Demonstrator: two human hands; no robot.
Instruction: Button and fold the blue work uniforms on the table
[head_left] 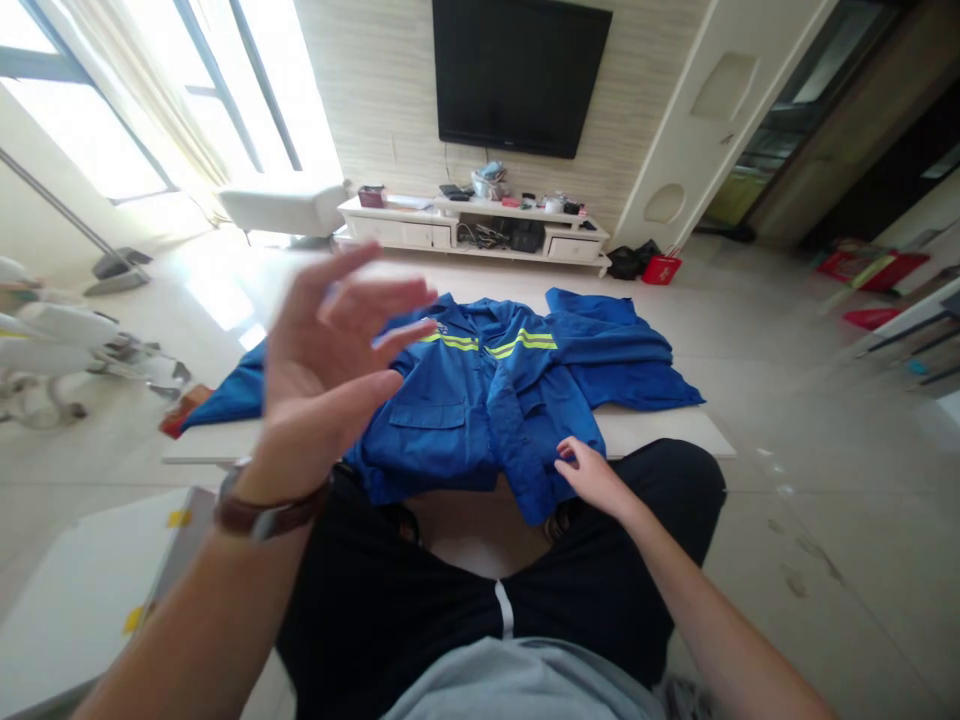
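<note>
A blue work jacket (442,400) with yellow-green reflective stripes lies spread, front side up, on a low white table (660,432). One of its sleeves is folded down across the front. Raised high at the left, close to the camera, my left hand (330,350) is open and slightly blurred, its fingers apart and holding nothing. My right hand (589,475) is at the jacket's lower right edge, fingers bent and apart, with nothing visible in them. More blue cloth (622,350) lies to the right of the jacket, and some shows at the far left.
My knees are at the table's near edge. A white case (82,590) with yellow clips stands at the lower left. Beyond the table are a TV cabinet (405,230), a wall-mounted television (517,75) and a red bag (661,268). A chair base is at the left.
</note>
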